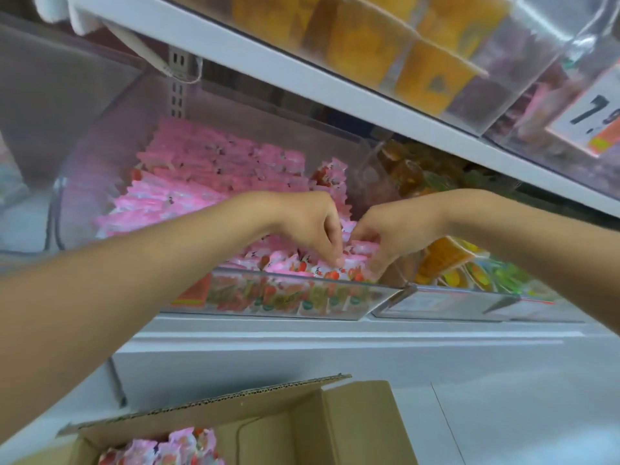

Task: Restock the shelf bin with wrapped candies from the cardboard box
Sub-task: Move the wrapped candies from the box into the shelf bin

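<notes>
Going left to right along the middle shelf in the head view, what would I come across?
pink wrapped candies → left hand → right hand → orange packets in the neighbouring bin

Both my bare forearms reach forward and up, wrists bent downward. My left hand (312, 226) curls its fingers down, tips partly hidden, so its grip is unclear. My right hand (392, 239), just beside it, pinches wrapped candies (360, 247) between thumb and curled fingers.
</notes>
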### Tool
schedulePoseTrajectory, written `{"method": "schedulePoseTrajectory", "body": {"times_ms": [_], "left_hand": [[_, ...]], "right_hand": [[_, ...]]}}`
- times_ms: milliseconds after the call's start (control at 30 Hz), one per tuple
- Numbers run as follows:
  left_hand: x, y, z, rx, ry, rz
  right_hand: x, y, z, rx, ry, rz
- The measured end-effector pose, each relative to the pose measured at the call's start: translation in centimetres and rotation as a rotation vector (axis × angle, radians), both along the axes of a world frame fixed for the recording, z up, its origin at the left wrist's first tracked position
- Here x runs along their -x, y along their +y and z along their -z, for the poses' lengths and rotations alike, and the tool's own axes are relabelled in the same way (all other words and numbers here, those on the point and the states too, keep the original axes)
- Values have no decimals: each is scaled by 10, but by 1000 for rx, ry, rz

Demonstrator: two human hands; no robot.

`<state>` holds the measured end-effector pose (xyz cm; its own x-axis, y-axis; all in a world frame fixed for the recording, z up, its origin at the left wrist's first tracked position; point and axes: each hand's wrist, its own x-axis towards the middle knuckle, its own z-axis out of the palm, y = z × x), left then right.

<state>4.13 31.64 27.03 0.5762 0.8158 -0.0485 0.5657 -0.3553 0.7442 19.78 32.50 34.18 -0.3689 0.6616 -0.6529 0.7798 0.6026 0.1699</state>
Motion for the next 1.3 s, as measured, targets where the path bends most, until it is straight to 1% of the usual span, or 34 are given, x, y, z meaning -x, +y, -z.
{"method": "schedulePoseTrajectory", "body": {"times_ms": [133,233,300,367,467,500,567,600,633,700,800,900,967,1000,1033,1100,1167,1233,1300], "left_hand": [[-13,-4,7,-46,-27,-59],[-27,-7,2,-78,30,-51],[-29,-8,3,-58,48,-65],[-21,-10,4,-34,45,-85],[-7,-15,4,-58,48,-126],[-4,-18,3,-70,74,-140],[0,-25,-1,-102,197,-173],[1,-28,-4,-104,229,-174],[4,-30,-5,-81,203,-172],[9,-37,-9,-60,105,-204],[12,-54,-15,-208,65,-353],[5,-88,-24,-333,36,-422],[1,-117,-22,-340,52,-429],[0,-132,-17,-313,71,-430],[0,-149,-9,-275,97,-425],[1,-179,20,-148,152,-411],[5,-207,67,10,205,-430],[12,-234,120,206,249,-461],[22,-259,174,394,233,-513]], "right_hand": [[-1,-4,9,-62,-91,-100],[0,-4,10,-125,-82,-120],[-1,-1,11,-162,-81,-138],[-2,-3,9,-139,-46,-133],[-4,-9,6,-73,104,-81],[-5,-11,9,-87,106,-98],[-6,-12,19,-138,49,-138],[-8,-13,18,-139,48,-121],[-8,-13,17,-120,79,-69],[-10,-17,5,-107,205,20],[-15,-35,-3,-260,443,8],[-19,-73,16,-390,775,43],[-19,-104,38,-399,998,109],[-19,-120,51,-374,1076,150],[-20,-135,67,-334,1114,193],[-25,-161,109,-194,1076,259],[-30,-183,165,-4,967,314],[-37,-203,228,164,795,378],[-44,-220,287,285,648,473]]}}
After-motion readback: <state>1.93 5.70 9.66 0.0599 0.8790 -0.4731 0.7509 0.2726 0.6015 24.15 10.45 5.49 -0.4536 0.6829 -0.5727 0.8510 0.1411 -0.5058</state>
